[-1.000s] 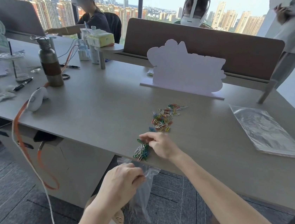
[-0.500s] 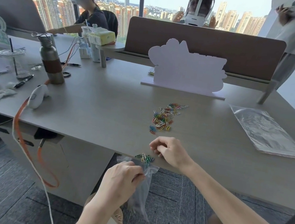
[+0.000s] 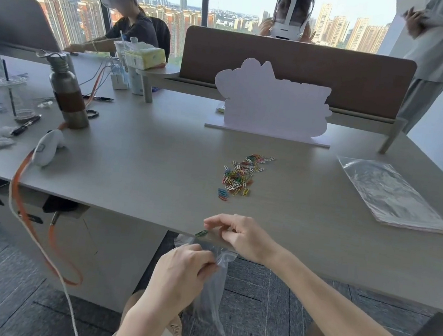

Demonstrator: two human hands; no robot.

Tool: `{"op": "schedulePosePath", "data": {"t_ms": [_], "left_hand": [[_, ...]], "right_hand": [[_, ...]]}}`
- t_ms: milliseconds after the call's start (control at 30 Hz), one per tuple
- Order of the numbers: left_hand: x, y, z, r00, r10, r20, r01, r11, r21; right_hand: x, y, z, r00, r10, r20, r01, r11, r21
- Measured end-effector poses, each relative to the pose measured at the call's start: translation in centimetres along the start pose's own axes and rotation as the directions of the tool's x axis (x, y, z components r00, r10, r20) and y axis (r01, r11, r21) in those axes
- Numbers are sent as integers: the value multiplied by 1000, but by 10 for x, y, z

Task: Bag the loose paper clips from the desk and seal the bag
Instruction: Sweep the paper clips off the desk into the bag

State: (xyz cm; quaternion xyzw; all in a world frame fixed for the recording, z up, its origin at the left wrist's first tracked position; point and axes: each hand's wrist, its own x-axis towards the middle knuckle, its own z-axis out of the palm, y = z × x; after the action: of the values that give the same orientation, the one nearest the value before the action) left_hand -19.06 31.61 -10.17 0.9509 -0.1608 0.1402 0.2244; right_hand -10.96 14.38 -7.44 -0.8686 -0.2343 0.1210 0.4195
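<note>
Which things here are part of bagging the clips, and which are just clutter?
Job: paper clips, clear bag, left hand, right hand.
Clutter: metal bottle, pen, tissue box, spare bags.

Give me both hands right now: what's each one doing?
Left hand: closed, pinching the mouth of the clear bag below the desk edge.
Right hand: fingers curled at the desk edge, by a few green paper clips; grip unclear.
</note>
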Motion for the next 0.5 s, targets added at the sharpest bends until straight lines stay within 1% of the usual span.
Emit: {"op": "schedulePosePath", "data": {"t_ms": [67,167,233,333,400,500], "left_hand": [[1,0,0,1000,3,-7,-3,1000,0],[1,2,0,1000,4,-11,-4,1000,0],[1,2,-1,1000,4,-13,-4,1000,2],[1,4,-1,1000,4,-7,-4,1000,10],[2,6,1,1000,8,3,-8,1000,9],[3,8,3,999,32,23,-32,999,2]], "right_hand": [[0,0,2,999,-16,51,16,1000,1],[1,5,-3,998,26,51,-32,993,117],[2,8,-9,998,68,-16,-64,982,179],[11,14,-28,965,125,-232,-72,972,224],[25,27,-46,919,168,-356,-126,982,139],[50,58,-75,863,264,-431,-317,947,-55]]}}
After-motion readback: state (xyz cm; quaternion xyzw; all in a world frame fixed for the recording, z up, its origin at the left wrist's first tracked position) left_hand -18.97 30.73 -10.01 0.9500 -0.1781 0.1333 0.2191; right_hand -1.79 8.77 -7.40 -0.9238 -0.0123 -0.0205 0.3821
